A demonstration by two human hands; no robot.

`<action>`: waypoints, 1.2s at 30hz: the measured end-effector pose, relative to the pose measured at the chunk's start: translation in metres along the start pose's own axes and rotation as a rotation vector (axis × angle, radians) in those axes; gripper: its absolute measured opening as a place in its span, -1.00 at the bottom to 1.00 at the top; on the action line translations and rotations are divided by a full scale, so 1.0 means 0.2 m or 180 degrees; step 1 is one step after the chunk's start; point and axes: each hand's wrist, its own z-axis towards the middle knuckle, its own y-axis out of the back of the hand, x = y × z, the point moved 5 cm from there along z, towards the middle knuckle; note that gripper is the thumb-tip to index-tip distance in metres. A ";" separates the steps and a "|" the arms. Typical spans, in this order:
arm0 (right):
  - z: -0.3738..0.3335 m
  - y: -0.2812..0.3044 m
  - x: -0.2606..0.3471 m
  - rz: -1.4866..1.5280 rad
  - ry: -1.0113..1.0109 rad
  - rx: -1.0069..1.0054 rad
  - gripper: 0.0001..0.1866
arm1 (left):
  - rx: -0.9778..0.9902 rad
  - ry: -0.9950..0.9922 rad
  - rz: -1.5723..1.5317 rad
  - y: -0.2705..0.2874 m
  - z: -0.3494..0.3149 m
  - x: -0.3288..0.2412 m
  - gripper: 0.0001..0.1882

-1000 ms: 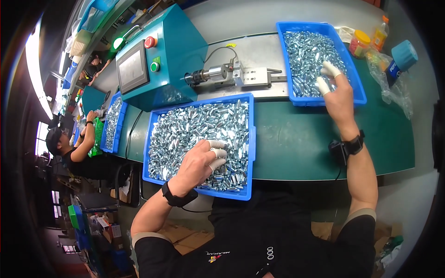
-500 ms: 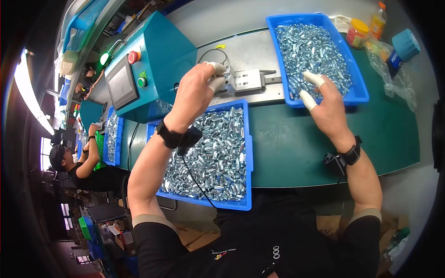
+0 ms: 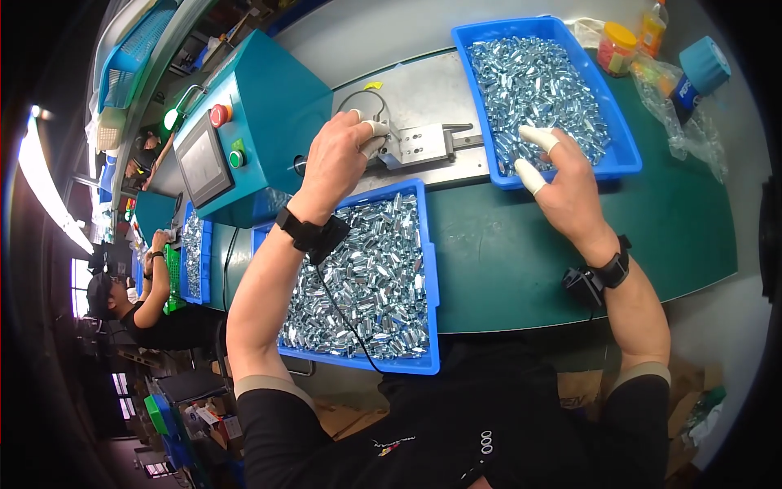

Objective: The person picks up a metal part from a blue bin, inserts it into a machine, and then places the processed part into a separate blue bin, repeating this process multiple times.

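My left hand (image 3: 334, 159), with pale finger covers on thumb and forefinger, is at the metal fixture (image 3: 423, 145) beside the teal machine (image 3: 273, 110). Its thumb and forefinger are pinched together; whatever is between them is too small and hidden to make out. Over the near edge of the right blue tray (image 3: 623, 151), my right hand (image 3: 566, 187) holds its covered thumb and forefinger apart, with nothing visible between them. Small shiny metal parts (image 3: 533, 90) fill that tray. Below my left wrist, another blue tray (image 3: 433, 277) holds similar metal parts (image 3: 366, 285).
The machine carries a screen (image 3: 204, 167), a red button (image 3: 220, 115) and a green button (image 3: 237, 158). A jar (image 3: 617, 50), an orange bottle (image 3: 652, 31) and a plastic bag (image 3: 692, 143) stand at far right. Another person (image 3: 142, 301) works at left.
My left thumb and forefinger have drawn closer together at the fixture. My right hand remains over the right tray, fingers apart. The whole view has shifted slightly.
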 end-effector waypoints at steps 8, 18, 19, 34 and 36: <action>0.01 0.02 -0.01 -0.0065 0.0106 -0.0017 -0.55 | 0.0165 -0.0315 0.0341 0.02 -0.01 -0.05 -0.70; -0.04 -0.10 0.17 -0.0102 0.0850 -0.0062 -0.44 | -0.0470 -0.0344 -0.0075 0.26 -0.34 -0.18 -0.61; -0.03 -0.16 0.22 0.0198 0.0812 0.0263 -0.37 | -0.0475 -0.0307 -0.0283 0.30 -0.44 -0.20 -0.61; 0.17 -0.73 0.30 0.2482 -0.0498 0.0957 -0.27 | -0.0735 0.2096 -0.0358 0.40 -1.69 -0.10 -0.58; 0.18 -0.75 0.31 0.2517 -0.0581 0.0922 -0.28 | -0.0804 0.2197 -0.0284 0.41 -1.79 -0.03 -0.57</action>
